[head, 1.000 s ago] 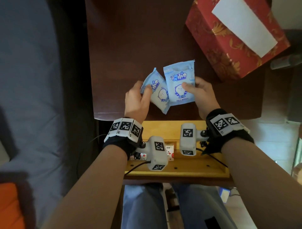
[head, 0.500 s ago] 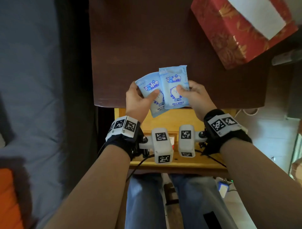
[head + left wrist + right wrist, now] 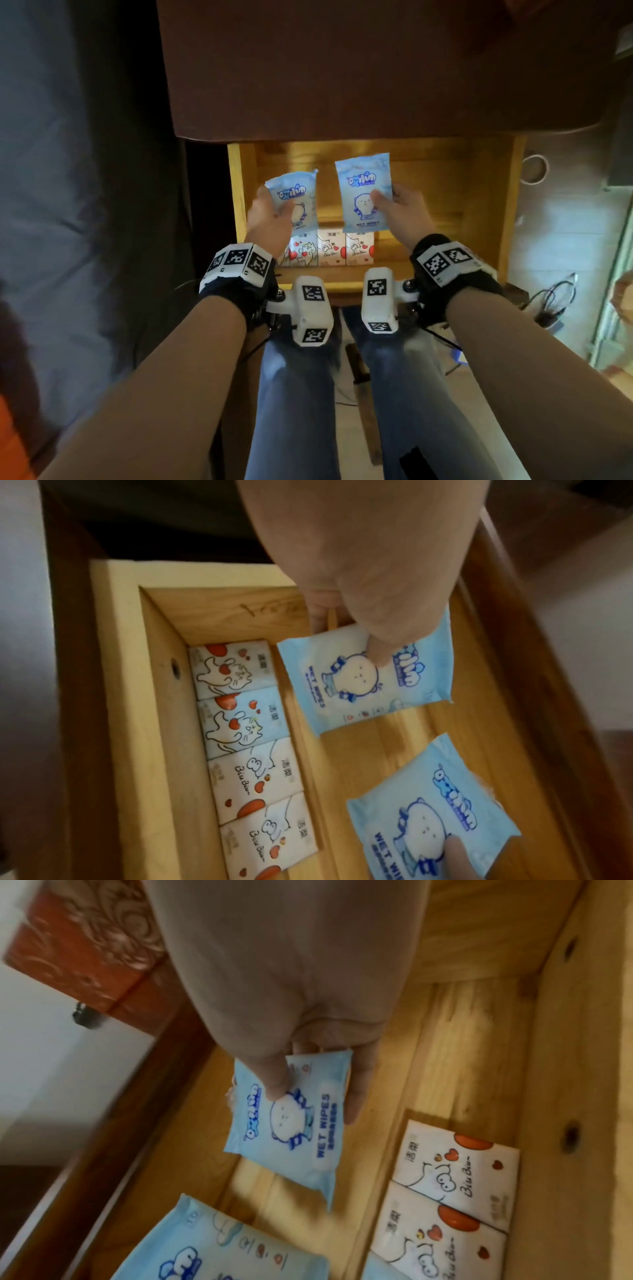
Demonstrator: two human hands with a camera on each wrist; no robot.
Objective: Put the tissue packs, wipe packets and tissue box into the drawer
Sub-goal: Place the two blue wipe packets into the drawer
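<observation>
Pine drawer [image 3: 510,212]: pulled out under the dark surface [image 3: 342,68]; light wood floor open at the back, so there is room to lay things flat.
Tissue packs [image 3: 329,251]: four in a row along the front wall, edge to edge, printed faces up; packed tight into one strip, I judge to leave the rest of the floor free.
Left hand [image 3: 267,222]: grip closed on the left wipe packet [image 3: 296,202]; thumb on the printed face, fingers behind. Wrist view shows the pinch near the top edge, the packet hanging over the floor beside the packs.
Right hand [image 3: 400,216]: grip closed on the right wipe packet [image 3: 363,192]; thumb on the cartoon figure, fingers under the back. Held by one side so the flat face can go down first.
Packets, relation: side by side, apart, not touching; both above the drawer floor, behind the tissue row. Whether either touches the wood, cannot tell.
Why two hands: one packet each lets both go down together, in separate spots, without stacking.
Tissue box [image 3: 78,947]: red patterned, seen only at the edge of the right wrist view, up on the surface; not yet in the drawer.
Stage: packs in, packets about to be laid, box left.
Risk: soft packets may flop onto the packs if let go tilted.
</observation>
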